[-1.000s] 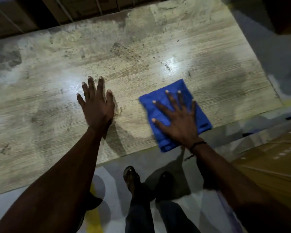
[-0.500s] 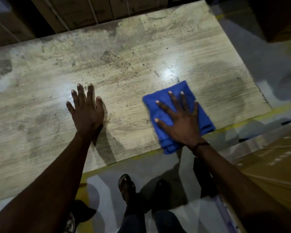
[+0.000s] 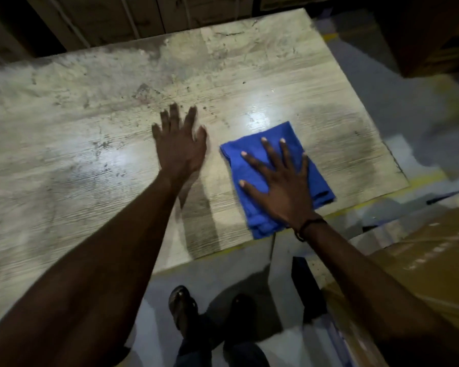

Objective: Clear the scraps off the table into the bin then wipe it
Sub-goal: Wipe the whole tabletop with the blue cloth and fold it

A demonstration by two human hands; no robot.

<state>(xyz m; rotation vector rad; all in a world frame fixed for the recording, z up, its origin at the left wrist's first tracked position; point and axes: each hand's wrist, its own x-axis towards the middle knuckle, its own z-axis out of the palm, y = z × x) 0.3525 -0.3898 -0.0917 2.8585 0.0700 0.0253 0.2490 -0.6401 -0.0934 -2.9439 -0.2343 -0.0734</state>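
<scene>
Blue cloth (image 3: 273, 176) lies at the table's (image 3: 64, 181) near right corner, its folded edge just over the near lip. Right hand (image 3: 281, 186) presses it flat, fingers splayed, no grip closed. Cloth looks soft, light and folded thick; likely bunches, so palm pressure at its centre suits. Beyond and left of the cloth, left hand (image 3: 179, 147) is flat, blurred, grasping nothing.

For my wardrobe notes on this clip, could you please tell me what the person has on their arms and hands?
Both forearms are bare, with no sleeves in view and no gloves. The right hand has a thin dark cord bracelet round the wrist. The left hand shows no band, watch or ring, though it is motion-blurred.
</scene>
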